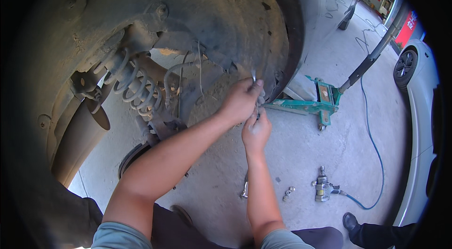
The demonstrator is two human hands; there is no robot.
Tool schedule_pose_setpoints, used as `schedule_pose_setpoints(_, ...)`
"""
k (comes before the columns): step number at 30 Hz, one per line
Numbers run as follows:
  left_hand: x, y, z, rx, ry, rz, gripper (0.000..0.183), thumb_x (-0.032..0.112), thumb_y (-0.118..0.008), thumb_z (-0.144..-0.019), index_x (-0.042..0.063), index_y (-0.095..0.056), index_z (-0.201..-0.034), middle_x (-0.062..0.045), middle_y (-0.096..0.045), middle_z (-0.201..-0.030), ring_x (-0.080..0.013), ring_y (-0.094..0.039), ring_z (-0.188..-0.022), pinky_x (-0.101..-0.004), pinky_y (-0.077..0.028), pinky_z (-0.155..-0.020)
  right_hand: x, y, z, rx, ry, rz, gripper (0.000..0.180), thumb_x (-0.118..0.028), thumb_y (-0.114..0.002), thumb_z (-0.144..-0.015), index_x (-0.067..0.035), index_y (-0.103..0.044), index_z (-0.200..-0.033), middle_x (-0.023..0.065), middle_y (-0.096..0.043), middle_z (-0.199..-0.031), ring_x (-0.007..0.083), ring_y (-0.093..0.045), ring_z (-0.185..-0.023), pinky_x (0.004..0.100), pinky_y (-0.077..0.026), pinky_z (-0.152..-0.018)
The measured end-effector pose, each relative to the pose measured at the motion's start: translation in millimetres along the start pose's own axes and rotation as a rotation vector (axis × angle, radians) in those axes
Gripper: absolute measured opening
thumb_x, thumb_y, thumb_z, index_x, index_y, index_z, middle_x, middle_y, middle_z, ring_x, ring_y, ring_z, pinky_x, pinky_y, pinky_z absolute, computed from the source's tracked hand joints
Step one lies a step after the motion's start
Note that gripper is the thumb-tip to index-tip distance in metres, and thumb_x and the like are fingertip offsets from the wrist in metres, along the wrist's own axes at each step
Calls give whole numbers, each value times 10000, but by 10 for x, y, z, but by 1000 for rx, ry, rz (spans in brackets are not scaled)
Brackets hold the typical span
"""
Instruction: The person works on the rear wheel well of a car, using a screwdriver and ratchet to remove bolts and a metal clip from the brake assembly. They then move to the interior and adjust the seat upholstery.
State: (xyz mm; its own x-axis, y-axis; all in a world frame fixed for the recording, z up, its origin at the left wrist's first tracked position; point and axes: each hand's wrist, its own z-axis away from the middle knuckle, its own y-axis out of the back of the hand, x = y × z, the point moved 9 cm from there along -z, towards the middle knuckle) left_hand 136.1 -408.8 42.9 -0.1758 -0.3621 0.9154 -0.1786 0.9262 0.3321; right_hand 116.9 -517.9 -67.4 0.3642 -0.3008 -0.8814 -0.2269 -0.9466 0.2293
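Observation:
My left hand (242, 98) grips a slim metal tool (253, 75) at the rear lower edge of the wheel arch liner (226, 8). Its shiny tip sticks up past my thumb; its exact kind cannot be told. Just below, my right hand (257, 129) pinches the lower end of what seems the same tool, largely hidden by the fingers. To the left of my hands are a dusty coil spring (136, 84) around a shock absorber and a corrugated conduit (168, 76). The brake disc (129, 159) is partly covered by my left forearm.
A green trolley jack (300, 106) reaches under the car, its long handle (367, 61) slanting up. An impact wrench (321, 187) on a blue air hose (370, 136) lies on the concrete near several wheel nuts (289, 193). Another person's shoe (349, 221) and a white car (420, 121) are at right.

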Motion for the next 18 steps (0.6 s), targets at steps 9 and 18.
schedule_pose_setpoints(9,583,-249,-145,234,-385,-101,371,288,-702,-1014,-9,-606,-1213,-263,-666,-1135,-462,-655,-1062,-510,-522,-919,1475,-612,377,-330,-136,-495,173,-256,-667,-1053,-101,-594,-1072,-40,-542,-800,56,-462,-668,254,-357,-544)
schedule_pose_setpoints(18,-86,-415,-585,-198,26,271,460,198,-896,-804,28,-719,-1193,-190,-668,-1291,-347,-653,-1169,-447,-540,-981,2227,-274,1127,-350,-520,-353,494,-512,-697,-1049,-149,-451,-820,-61,-316,-661,57,-292,-548,296,-214,-494)
